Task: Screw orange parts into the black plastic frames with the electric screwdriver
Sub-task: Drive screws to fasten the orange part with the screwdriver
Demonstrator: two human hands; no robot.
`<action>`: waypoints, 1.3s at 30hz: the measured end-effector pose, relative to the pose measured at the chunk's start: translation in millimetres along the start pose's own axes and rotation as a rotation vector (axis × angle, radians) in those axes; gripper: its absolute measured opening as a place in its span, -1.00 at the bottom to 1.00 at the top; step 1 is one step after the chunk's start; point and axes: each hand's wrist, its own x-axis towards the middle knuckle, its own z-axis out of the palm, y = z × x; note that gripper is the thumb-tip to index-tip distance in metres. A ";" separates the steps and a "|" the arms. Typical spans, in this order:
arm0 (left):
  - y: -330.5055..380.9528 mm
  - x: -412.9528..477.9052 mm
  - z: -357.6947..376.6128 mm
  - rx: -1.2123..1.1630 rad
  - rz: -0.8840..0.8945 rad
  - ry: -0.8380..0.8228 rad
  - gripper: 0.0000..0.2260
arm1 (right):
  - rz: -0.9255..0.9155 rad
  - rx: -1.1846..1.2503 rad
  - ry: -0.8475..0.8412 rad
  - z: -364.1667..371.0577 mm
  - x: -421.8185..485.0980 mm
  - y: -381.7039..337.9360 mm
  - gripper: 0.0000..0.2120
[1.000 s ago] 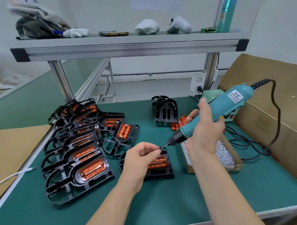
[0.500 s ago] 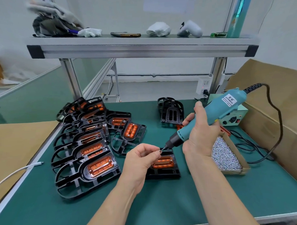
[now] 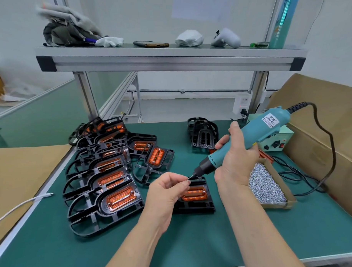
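My right hand [image 3: 235,161] grips a teal electric screwdriver [image 3: 249,134], tilted down and to the left. Its bit tip meets a small screw pinched between the thumb and fingers of my left hand [image 3: 167,190]. Just below the two hands lies a black plastic frame [image 3: 195,204] with an orange part [image 3: 194,193] seated in it. To the left, several black frames with orange parts [image 3: 104,175] lie overlapped in a row. An empty black frame [image 3: 203,135] stands further back.
A shallow cardboard box of silver screws [image 3: 264,185] sits right of the frame. The screwdriver's power unit [image 3: 275,142] and black cables [image 3: 304,180] lie behind it. Cardboard walls [image 3: 328,128] stand at the right. A white cable [image 3: 24,204] crosses the table's left edge. An aluminium shelf [image 3: 168,59] spans overhead.
The view has shifted, so everything sits a little more to the right in the frame. Both hands keep their hold, with the screw still at the bit tip above the frame.
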 end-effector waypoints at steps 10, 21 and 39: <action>-2.3 -1.2 -1.7 -0.177 -0.036 0.007 -0.90 | 0.046 0.007 0.023 0.6 0.5 0.7 -0.82; -4.2 -0.2 0.8 -0.196 -0.046 0.005 -0.89 | 0.050 -0.008 0.034 -0.6 2.6 1.8 -0.82; -6.3 -7.4 8.5 0.146 0.158 0.125 -0.78 | 0.085 -0.042 0.071 -2.2 4.8 7.7 -0.79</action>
